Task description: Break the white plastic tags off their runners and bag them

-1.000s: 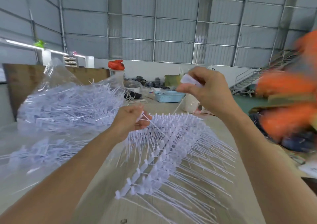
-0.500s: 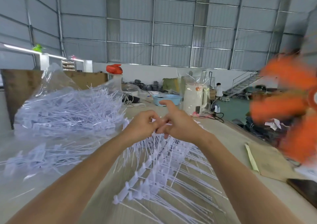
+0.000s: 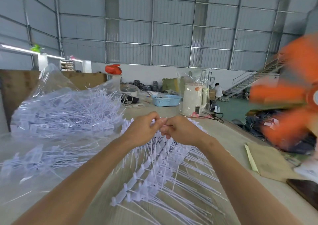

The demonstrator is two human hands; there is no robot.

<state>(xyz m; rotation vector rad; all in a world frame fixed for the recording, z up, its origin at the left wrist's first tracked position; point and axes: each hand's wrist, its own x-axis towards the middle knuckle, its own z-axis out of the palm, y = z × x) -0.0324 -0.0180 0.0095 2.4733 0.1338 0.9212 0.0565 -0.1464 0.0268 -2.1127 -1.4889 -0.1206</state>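
Together, the left hand (image 3: pixel 142 130) and right hand (image 3: pixel 182 130) meet knuckle to knuckle, fingers curled, pinching white tags (image 3: pixel 154 169) still on their runners, fanned across the bench (image 3: pixel 223 138); leftward, a clear bag (image 3: pixel 56 107) bulges with loose tags

blue basket (image 3: pixel 166 100), orange fan (image 3: pixel 292 114), white appliance (image 3: pixel 193 100)
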